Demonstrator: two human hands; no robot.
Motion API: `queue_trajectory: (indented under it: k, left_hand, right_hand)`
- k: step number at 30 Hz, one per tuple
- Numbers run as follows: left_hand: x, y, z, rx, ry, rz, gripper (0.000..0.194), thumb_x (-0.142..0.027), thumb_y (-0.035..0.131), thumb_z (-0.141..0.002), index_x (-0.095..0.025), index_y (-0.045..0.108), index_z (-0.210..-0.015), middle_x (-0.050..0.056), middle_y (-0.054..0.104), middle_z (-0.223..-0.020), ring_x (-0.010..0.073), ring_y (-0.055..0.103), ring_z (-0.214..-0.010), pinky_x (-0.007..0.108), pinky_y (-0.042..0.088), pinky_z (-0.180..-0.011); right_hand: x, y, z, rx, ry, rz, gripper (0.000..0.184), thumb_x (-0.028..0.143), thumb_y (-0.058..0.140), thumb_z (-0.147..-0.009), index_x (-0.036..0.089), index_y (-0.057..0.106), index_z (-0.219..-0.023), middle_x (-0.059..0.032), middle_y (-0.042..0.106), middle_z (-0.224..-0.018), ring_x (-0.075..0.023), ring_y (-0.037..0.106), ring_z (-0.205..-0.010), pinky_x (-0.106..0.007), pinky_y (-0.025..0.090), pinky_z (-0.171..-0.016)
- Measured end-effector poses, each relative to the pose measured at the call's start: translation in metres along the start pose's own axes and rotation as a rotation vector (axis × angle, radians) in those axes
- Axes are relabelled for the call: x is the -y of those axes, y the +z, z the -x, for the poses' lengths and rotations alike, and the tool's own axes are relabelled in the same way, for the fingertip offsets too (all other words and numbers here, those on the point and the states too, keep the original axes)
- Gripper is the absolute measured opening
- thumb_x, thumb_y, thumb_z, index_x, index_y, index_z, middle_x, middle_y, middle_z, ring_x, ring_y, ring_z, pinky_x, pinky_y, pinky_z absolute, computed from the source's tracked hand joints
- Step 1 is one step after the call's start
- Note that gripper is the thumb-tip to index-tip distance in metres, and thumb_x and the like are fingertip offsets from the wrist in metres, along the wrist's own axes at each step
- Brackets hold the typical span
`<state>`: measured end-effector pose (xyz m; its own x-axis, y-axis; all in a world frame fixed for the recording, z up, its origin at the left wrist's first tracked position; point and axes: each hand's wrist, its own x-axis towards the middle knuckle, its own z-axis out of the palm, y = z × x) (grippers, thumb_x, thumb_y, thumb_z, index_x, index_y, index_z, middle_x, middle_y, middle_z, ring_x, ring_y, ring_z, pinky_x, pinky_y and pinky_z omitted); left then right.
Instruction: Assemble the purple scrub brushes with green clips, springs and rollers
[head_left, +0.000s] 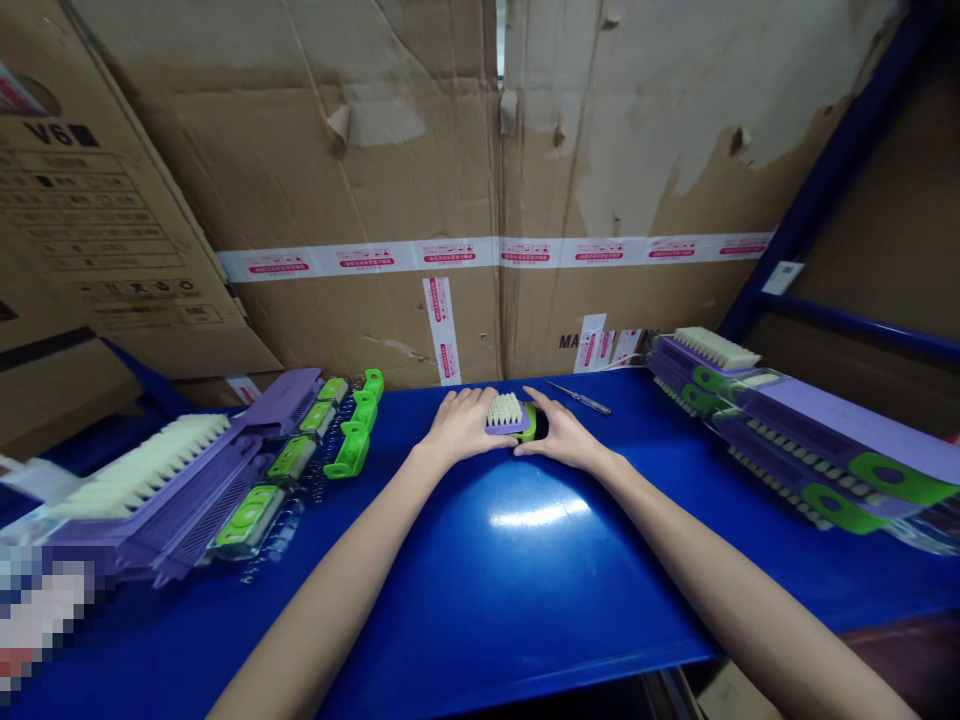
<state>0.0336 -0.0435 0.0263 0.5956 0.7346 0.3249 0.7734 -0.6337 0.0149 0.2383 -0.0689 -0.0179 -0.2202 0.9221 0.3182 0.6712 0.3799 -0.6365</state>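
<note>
A small scrubbing brush [505, 410] with cream bristles facing up, a purple body and a green end lies between my hands near the back of the blue table. My left hand [461, 425] is closed around its left end, the thumb along the near side. On the right, my right hand [562, 436] grips the green end between thumb and fingers; a dark gap shows inside that grip. Just beyond my right hand lies a thin screwdriver [581, 398] with a clear handle.
To the left are purple brush parts [202, 500], a row of green-topped pieces [296, 455], springs [281, 530] and bright green caps [360, 425]. Stacked purple-and-green brushes [810, 450] stand at the right. Taped cardboard [375, 320] walls the back; a blue metal post [832, 150] rises at right.
</note>
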Motion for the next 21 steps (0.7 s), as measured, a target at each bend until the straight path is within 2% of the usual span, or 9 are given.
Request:
queue_trajectory:
  k: [4,10,21]
  left_hand:
    - [0.0016,-0.0010,-0.0011,0.014,-0.001,0.021,0.065,-0.063,0.069,-0.062,-0.020,0.053,-0.108,0.011,0.064,-0.106,0.0320,0.059,-0.099,0.041,0.044,-0.082]
    - [0.0034,0.0002,0.0004,0.005,0.011,0.035,0.066,-0.061,0.069,-0.063,-0.019,0.053,-0.111,0.011,0.064,-0.106,0.0319,0.059,-0.098,0.042,0.044,-0.082]
    - [0.0088,0.0039,-0.0009,-0.004,-0.007,0.060,0.072,-0.067,0.069,-0.058,-0.019,0.055,-0.110,0.009,0.065,-0.109,0.0303,0.060,-0.099,0.041,0.046,-0.083]
  right_hand:
    - [-0.0005,-0.0018,0.0006,0.010,-0.004,-0.042,0.105,0.045,0.081,-0.055,0.024,0.030,-0.145,-0.0139,0.048,-0.136,-0.0324,0.046,-0.124,-0.050,0.033,-0.104]
    - [0.0017,-0.0029,0.0010,0.038,0.032,0.035,0.105,0.048,0.078,-0.059,0.019,0.028,-0.146,-0.0163,0.045,-0.138,-0.0318,0.044,-0.126,-0.047,0.034,-0.104]
    - [0.0006,-0.0027,0.0011,0.043,0.044,0.000,0.106,0.049,0.079,-0.057,0.022,0.027,-0.146,-0.0142,0.042,-0.142,-0.0324,0.040,-0.129,-0.049,0.031,-0.106]
